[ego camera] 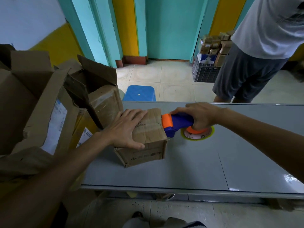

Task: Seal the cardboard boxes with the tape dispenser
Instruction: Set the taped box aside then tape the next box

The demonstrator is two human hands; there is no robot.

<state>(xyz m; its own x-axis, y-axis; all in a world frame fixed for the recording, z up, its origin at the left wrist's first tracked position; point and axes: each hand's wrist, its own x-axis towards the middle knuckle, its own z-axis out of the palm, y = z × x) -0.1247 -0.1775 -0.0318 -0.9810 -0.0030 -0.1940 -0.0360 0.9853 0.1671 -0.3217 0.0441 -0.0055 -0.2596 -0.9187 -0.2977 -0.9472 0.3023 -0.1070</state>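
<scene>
A small brown cardboard box point(148, 142) sits on the grey table point(213, 162) near its left end, flaps closed. My left hand point(125, 129) lies flat on the box's top, fingers spread and straight, pressing it down. My right hand point(199, 116) grips the blue and orange tape dispenser point(174, 123), whose orange roller touches the right top edge of the box. The tape roll under my right hand is mostly hidden; only an orange and yellow rim shows.
Large open cardboard boxes point(41, 116) crowd the left side beside the table. A blue stool point(139, 93) stands behind the table. A person in grey shorts point(250, 69) stands at the far right, near a dark crate point(205, 71) piled with parcels.
</scene>
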